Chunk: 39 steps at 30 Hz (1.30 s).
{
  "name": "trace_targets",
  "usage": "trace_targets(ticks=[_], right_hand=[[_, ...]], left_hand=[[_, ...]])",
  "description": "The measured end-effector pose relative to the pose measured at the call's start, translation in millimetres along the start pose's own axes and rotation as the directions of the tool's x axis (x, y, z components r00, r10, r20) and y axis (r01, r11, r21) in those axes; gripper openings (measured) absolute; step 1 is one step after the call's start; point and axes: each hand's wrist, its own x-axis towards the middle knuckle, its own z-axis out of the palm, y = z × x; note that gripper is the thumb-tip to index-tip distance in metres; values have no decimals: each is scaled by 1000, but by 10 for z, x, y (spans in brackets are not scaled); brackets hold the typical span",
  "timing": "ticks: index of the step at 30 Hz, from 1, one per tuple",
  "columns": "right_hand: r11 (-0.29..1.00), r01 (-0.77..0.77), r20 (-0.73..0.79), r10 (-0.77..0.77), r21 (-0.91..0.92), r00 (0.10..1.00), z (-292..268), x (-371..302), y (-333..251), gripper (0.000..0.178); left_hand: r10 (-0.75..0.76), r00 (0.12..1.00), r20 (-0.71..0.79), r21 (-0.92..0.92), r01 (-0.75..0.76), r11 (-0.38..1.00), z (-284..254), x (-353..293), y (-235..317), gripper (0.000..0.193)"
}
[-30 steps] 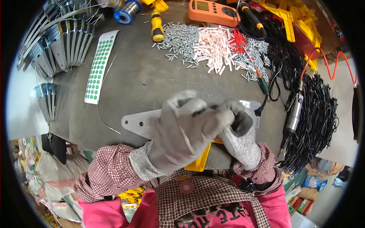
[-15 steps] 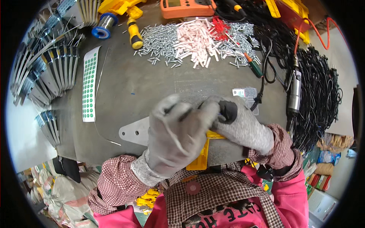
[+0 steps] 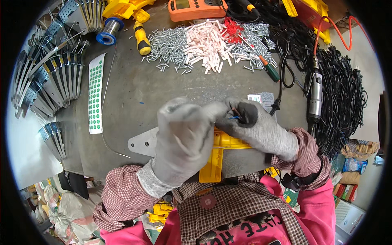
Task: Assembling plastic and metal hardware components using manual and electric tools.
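Wire [image 3: 234, 117] sits pinched in the right hand [image 3: 248, 122]; what the left hand [image 3: 183, 130] holds is unclear.

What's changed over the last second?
View shifted. Left hand slid left and the right hand eased off it, baring more yellow part; a thin blue piece now shows in the right hand. Metal plate and sticker sheet stayed put.

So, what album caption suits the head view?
Gloved left hand beside gloved right hand holding blue wire, above a yellow plastic part.
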Motion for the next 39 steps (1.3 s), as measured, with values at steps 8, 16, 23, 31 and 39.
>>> trace_targets(ticks=[8,16,23,31,39], right_hand=[[971,125,-112,-150,-201,982,19,-4,-38,22],[707,375,21,-454,-599,891,-8,-53,-99,28],[913,201,-50,-233,-354,971,19,43,-171,22],[997,-74,-77,74,-2,994,17,89,35,8],[998,-39,-83,34,-57,996,37,84,20,12]], left_hand=[[-36,999,-1,64,36,997,-44,-16,75,44],[-107,993,-49,-2,107,994,23,-81,-5,46],[-177,984,-20,-17,177,984,-10,-98,-5,47],[-373,909,186,-221,408,886,-665,-184,-115,38],[92,872,481,239,-231,943,-571,103,82,30]])
